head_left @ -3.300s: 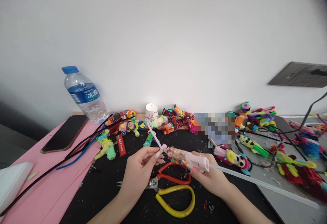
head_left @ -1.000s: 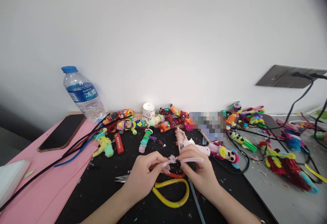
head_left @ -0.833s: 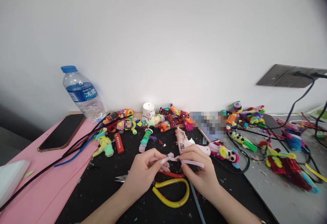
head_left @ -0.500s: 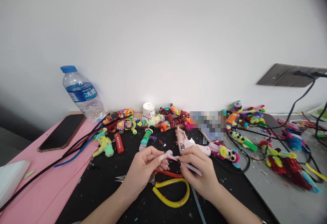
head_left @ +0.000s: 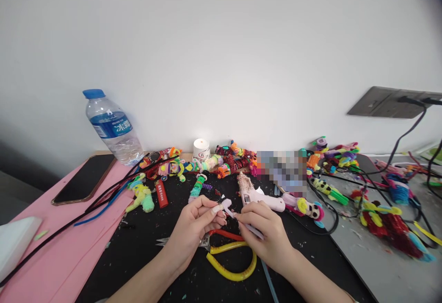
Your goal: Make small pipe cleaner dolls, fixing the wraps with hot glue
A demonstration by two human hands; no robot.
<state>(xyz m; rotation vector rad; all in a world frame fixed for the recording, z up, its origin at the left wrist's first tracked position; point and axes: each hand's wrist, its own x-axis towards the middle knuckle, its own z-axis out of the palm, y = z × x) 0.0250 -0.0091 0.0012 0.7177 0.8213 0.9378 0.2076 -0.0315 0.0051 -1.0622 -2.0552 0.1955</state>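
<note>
My left hand point(head_left: 198, 224) pinches the curled end of a pale lilac pipe cleaner point(head_left: 228, 207) between thumb and fingers. On the other side, my right hand point(head_left: 264, 231) is closed on the same pipe cleaner, and its straight length shows under the fingers. Below both hands lie scissors point(head_left: 233, 275) with yellow and red handles, their blades pointing left and partly hidden by my left hand. Just behind my hands rests a pale pink glue gun point(head_left: 265, 200). A grey-blue stick point(head_left: 268, 282) lies under my right hand.
Several colourful pipe-cleaner figures point(head_left: 198, 188) line the back of the black mat point(head_left: 145, 257). A water bottle point(head_left: 112, 128) leans against the wall, near a phone point(head_left: 84, 178) on pink sheets point(head_left: 65, 238). More figures point(head_left: 390, 227) and black cables point(head_left: 393, 148) are at right.
The pipe cleaner's end now shows as an open hook between my hands. My right hand has shifted slightly left and lower along it.
</note>
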